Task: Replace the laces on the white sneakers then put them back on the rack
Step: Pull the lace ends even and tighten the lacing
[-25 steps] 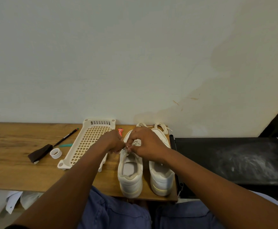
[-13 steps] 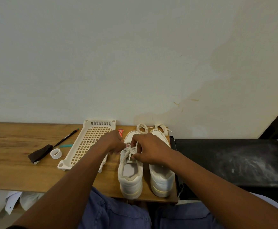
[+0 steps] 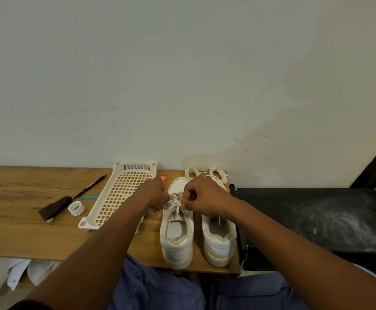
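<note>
two white sneakers side by side on the wooden table, heels toward the person. left hand and right hand meet over the left sneaker, each pinching the white lace at its tongue. right sneaker just beside, partly under the right wrist. spare laces coiled behind the toes. cream plastic rack left of the left sneaker. no readable writing.

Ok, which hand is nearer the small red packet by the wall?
The left. The left hand sits just in front of the red packet, its knuckles almost at it. The right hand is further off, across the left sneaker, and both pinch its lace.
</note>
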`<state>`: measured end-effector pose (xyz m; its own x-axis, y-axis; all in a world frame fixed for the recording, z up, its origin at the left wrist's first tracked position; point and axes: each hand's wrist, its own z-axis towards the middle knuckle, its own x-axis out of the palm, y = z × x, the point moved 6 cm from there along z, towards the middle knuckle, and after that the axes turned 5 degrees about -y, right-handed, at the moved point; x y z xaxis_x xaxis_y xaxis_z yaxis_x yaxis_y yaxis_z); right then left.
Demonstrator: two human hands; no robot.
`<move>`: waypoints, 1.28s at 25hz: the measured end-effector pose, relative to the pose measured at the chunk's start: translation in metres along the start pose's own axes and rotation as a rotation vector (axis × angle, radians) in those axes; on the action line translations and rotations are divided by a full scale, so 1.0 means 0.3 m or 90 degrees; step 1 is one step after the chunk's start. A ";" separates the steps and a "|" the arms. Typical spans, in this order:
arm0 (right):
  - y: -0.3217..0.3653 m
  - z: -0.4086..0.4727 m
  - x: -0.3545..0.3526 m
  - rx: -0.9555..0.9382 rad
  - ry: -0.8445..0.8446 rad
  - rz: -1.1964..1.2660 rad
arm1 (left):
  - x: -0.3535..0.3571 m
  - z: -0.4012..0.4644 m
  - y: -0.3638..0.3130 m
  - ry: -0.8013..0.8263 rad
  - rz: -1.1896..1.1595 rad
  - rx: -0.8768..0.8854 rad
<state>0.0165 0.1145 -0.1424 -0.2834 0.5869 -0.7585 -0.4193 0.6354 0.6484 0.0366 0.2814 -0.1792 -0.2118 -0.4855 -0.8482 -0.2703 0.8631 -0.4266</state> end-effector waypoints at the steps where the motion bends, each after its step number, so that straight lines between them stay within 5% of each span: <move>1: -0.004 0.000 0.001 0.016 0.014 0.024 | 0.000 0.004 0.000 -0.004 0.009 0.010; 17: -0.013 0.004 0.028 0.079 0.173 0.078 | 0.036 0.068 -0.017 -0.140 0.240 0.064; 20: -0.018 0.004 0.023 0.071 0.155 0.063 | 0.032 0.063 -0.018 -0.132 0.225 0.068; 24: -0.024 -0.002 -0.082 0.060 -0.017 0.095 | -0.030 0.048 -0.007 -0.127 0.114 0.068; 27: -0.088 -0.010 -0.211 0.079 -0.086 -0.026 | -0.062 -0.002 -0.075 -0.160 0.024 0.154; 32: -0.219 -0.071 -0.259 0.205 0.095 -0.190 | -0.028 -0.084 -0.251 -0.111 -0.065 0.347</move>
<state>0.0477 0.0164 -0.1276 -0.3226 0.2913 -0.9006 -0.2193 0.9026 0.3705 0.0352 0.2168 -0.1321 -0.0398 -0.5793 -0.8141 0.2520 0.7826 -0.5692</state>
